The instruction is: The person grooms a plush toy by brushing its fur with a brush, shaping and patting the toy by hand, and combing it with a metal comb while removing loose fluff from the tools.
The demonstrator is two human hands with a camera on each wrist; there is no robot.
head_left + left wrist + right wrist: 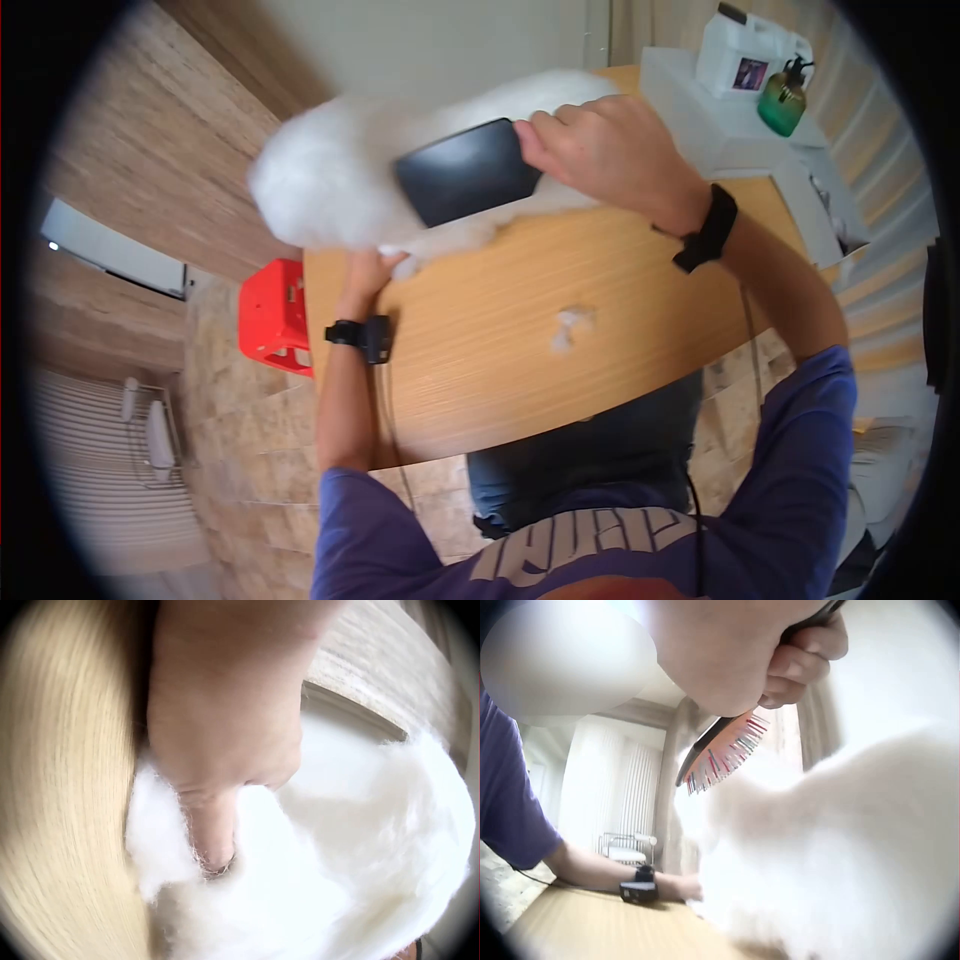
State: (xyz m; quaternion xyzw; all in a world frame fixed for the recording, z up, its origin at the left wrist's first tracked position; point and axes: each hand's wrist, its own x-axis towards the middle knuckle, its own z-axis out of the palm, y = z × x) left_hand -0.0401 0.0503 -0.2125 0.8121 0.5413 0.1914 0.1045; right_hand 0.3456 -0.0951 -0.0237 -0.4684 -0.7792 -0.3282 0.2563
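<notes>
Right hand (610, 150) grips black brush (468, 172); left hand (368, 278) touches white fluff (325, 185), cannot tell finger state.

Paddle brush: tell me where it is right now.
In the head view, the paddle brush is in the right hand, over the white fluff, up and to the right of the left hand.

- Table (480, 390): tan, fine streaked grain.
- Fluffy mass (320, 180), on table: white.
- Brush (465, 175), above table: black back; pinkish-orange pad (711, 747); bristles (731, 754) red, greyish-green, pale.
- Stool (270, 312), left of table: bright red.
- Pump bottle (782, 108), beyond table's far right: green, yellowish upper part.
- Shirt (800, 440), table's near side: purple, pale lettering.
</notes>
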